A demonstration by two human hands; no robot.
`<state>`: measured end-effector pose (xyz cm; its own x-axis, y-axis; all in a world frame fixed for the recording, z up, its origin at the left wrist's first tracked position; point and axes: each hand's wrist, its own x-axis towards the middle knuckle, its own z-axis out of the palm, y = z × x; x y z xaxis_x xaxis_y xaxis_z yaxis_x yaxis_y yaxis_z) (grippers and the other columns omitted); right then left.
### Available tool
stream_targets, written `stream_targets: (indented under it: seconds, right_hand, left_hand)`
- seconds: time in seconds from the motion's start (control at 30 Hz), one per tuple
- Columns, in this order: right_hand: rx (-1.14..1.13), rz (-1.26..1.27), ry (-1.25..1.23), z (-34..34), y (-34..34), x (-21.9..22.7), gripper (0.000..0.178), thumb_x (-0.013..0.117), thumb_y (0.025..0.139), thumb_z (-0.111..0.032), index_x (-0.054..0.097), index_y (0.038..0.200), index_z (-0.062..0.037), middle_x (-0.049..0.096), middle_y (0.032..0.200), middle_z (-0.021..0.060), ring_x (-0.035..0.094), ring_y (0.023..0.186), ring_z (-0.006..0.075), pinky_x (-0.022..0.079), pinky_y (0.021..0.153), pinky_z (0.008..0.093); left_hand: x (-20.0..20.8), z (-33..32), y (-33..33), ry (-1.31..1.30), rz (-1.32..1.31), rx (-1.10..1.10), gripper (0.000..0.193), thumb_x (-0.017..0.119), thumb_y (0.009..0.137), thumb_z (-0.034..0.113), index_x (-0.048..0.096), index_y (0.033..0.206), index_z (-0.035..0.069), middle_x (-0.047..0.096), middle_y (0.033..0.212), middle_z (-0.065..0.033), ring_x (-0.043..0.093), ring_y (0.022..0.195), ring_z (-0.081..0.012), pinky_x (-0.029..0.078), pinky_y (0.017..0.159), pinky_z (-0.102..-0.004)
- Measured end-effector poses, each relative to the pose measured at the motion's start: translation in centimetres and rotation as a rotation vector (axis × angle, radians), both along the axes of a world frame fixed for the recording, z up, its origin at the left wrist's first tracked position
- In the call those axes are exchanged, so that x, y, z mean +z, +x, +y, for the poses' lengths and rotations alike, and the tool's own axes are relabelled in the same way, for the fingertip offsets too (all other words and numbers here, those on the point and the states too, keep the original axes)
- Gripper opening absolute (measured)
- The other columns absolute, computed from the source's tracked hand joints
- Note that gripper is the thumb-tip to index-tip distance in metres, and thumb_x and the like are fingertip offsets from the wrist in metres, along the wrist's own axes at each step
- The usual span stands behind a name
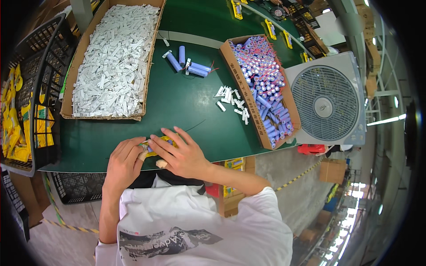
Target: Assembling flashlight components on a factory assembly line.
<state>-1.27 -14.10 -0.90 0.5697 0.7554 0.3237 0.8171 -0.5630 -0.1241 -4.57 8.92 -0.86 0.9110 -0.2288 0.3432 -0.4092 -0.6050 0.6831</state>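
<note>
At the front edge of the green table, my left hand [125,162] and my right hand [184,155] hold a small yellow plastic casing [167,139] between them. My left fingers are closed together at its left end. My right fingers lie bent across its top, partly spread, and cover much of it. A bit of purple shows inside the casing between the fingers. Beige coverings sit on some digits, one on my right thumb [162,164]. A thin dark wire [195,125] lies on the table just beyond my right hand.
A carton of white plastic pieces [117,57] stands at the left, beside a black crate [44,84] of yellow casings. Loose purple cells [182,55] and white pieces [228,94] lie mid-table. At the right are a carton of purple cells [262,75] and a fan [326,104].
</note>
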Motion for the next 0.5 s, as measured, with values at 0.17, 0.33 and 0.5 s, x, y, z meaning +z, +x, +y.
stream_targets:
  seconds: [0.17,0.33,0.5]
  right_hand:
    - [0.072,0.164,-0.04,-1.4,-0.6,1.0,0.076,0.062,0.093,-0.066,0.063,0.143,-0.0091,0.059,0.151,0.0122,0.047,0.148,0.0351,0.035,0.123,0.0548]
    - [-0.687,-0.087,0.661,-9.0,2.9,2.6,0.01,0.077,0.09,-0.013,0.075,0.096,-0.0054,0.074,0.091,0.0083,0.069,0.083,0.0282,0.054,0.073,0.0405]
    - [-0.965,0.15,0.281,-12.0,7.4,0.3,0.019,0.079,0.091,-0.02,0.078,0.102,-0.005,0.074,0.095,0.0102,0.072,0.082,0.0296,0.055,0.073,0.0409]
  left_hand:
    - [0.1,-0.4,-0.1,0.022,-0.028,0.007,0.013,0.074,0.087,0.0,0.064,0.094,-0.001,0.073,0.113,-0.0155,0.071,0.102,-0.0367,0.058,0.089,-0.0462]
    - [-0.5,-0.1,-0.8,0.045,-0.087,0.053,0.014,0.075,0.085,-0.001,0.064,0.095,-0.001,0.072,0.114,-0.0149,0.071,0.105,-0.0365,0.057,0.091,-0.0469]
    - [0.5,0.2,-1.1,0.024,-0.166,-0.001,0.029,0.08,0.079,0.003,0.062,0.101,0.0,0.071,0.12,-0.016,0.069,0.109,-0.04,0.055,0.094,-0.0515]
